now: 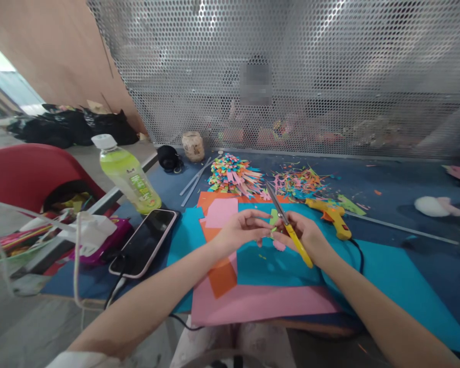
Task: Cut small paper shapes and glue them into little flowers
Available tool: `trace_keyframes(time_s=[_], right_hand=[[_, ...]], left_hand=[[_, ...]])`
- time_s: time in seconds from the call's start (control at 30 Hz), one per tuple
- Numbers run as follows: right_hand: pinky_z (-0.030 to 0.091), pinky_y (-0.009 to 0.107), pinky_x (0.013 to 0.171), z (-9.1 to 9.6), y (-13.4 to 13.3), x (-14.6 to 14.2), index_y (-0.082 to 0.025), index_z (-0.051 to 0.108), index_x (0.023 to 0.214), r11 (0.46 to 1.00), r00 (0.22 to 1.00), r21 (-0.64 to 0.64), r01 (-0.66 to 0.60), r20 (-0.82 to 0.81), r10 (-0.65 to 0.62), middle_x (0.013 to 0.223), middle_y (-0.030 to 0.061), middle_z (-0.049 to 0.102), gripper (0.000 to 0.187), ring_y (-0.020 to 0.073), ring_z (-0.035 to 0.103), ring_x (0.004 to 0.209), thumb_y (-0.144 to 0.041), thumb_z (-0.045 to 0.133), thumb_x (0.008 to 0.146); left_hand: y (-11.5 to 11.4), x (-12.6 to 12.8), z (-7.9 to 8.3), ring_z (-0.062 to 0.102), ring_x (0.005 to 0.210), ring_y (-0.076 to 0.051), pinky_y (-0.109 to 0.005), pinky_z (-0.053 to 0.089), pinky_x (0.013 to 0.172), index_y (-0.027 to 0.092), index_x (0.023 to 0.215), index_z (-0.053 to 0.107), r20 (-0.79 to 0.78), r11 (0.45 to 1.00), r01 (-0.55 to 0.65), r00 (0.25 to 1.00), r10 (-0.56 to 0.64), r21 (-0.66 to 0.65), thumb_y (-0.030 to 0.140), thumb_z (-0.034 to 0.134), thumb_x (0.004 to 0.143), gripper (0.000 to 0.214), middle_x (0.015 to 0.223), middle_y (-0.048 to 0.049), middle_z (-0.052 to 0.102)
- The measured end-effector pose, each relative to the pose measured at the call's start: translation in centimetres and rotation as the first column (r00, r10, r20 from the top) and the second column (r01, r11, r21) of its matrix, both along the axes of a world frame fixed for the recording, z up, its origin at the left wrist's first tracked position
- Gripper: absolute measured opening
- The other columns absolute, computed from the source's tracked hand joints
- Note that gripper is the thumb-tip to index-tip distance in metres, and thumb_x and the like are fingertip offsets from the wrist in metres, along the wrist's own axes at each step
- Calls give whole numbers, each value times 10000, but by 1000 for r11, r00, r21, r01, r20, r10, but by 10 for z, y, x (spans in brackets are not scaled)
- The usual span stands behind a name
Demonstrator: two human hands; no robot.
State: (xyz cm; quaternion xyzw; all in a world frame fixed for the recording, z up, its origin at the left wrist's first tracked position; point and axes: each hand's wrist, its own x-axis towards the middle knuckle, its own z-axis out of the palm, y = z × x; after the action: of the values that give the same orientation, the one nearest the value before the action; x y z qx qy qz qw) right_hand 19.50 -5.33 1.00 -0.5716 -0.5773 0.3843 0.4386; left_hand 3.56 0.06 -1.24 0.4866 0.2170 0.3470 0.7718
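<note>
Yellow-handled scissors (298, 246) rest in my right hand (304, 232), their blades pointing up and away from me. My left hand (247, 227) is closed at the fingertips on a small light-green paper piece (273, 217), which the right fingertips also seem to touch. A small pink paper piece (279, 245) shows just below the fingers. Under both hands lies a blue paper sheet (276, 271), with pink paper (253, 304) and orange paper (221, 280) around it. Beyond the hands sits a fringed multicolour paper bundle (232, 174).
Paper scraps (301, 183) are heaped behind my right hand. A yellow glue gun (331, 214) lies to the right, near a glue stick (402, 227). On the left are a phone (145, 243) and a tilted-looking drink bottle (128, 176). A perforated metal panel (310, 117) borders the back.
</note>
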Motion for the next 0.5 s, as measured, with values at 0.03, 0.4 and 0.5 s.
trace_keyframes(time_s=[0.03,0.4,0.5], right_hand=[[454,264,449,0,0,0,-206,484,703,1000,1000,-5,3,-17,-3,591,-21,562,435,120,520,485,-502,745,519],[476,273,531,-8,-1,3,-197,489,728,999,990,-20,-29,-136,26,666,-12,577,423,149,573,597,-355,796,483],[478,272,547,-15,-1,9,-193,501,769,998,994,10,-66,-84,67,690,-10,590,375,142,572,594,-301,775,536]], left_hand=[[0,0,0,616,558,-104,-196,511,462,117,938,614,-7,1000,1,1000,-1,-7,163,772,605,371,769,-52,700],[0,-1,-7,638,597,-127,-214,527,502,123,963,583,-16,998,67,998,-67,-12,223,770,617,406,692,-32,688],[0,-1,-7,626,557,-113,-218,526,510,125,959,580,-22,998,48,999,-48,-28,246,775,607,420,688,-24,687]])
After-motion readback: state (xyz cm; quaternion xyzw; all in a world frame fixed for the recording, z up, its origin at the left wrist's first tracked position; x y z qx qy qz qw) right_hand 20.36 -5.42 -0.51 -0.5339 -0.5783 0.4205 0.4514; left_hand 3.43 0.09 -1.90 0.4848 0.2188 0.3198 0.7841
